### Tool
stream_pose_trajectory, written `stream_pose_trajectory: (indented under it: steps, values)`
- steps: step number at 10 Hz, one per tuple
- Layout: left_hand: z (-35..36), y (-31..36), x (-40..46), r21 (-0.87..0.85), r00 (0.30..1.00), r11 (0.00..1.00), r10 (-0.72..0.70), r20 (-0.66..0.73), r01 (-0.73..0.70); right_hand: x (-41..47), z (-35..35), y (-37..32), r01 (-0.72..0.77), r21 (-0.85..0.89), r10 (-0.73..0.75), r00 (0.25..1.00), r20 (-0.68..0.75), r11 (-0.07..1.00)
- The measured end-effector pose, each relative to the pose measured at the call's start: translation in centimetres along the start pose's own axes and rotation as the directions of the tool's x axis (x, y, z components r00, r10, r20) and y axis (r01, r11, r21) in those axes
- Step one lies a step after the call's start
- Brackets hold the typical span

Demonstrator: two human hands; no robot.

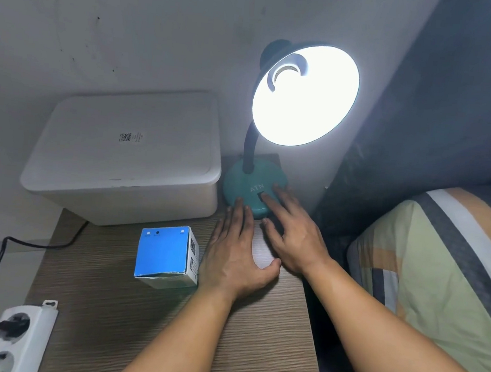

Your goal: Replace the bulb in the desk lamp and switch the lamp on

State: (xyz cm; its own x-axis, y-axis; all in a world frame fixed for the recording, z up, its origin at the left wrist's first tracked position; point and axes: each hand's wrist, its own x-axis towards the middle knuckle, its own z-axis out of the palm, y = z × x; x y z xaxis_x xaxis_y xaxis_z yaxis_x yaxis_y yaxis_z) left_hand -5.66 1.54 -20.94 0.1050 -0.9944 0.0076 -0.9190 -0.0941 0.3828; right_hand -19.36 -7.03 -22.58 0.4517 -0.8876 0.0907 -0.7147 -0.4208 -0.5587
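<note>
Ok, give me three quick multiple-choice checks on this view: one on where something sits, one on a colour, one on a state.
1. Where is the blue bulb box?
A. on top of the white storage bin
B. on the wooden table, just left of the left hand
C. on the bed

2. What colour is the lamp base?
A. teal
B. red
C. white

3. What state is the lamp shade in?
A. dark
B. lit
C. detached from the lamp

Answers:
1 B: the box stands on the wooden table, beside the left hand.
2 A: the base under the right hand is teal.
3 B: the shade glows bright white.
</note>
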Motion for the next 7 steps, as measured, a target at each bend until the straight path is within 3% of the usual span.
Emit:
stream_pose_trajectory:
  steps: [3,5,7]
  values:
    - [0.1,0.0,0.0,0.002,1.000,1.000,-0.002,0.002,0.002,0.2,-0.4,-0.6,-0.017,-0.070,0.022,0.997,0.070,0.997]
    - [0.2,-0.5,0.2,0.025,0.999,1.000,0.007,0.035,-0.008,1.3,-0.8,-0.5,0.074,-0.077,-0.072,0.997,0.035,0.994]
    - [0.0,-0.3,0.0,0.005,1.000,1.000,-0.008,0.018,0.008,1.0,-1.5,-1.7,0.022,-0.033,-0.018,0.991,0.129,0.999]
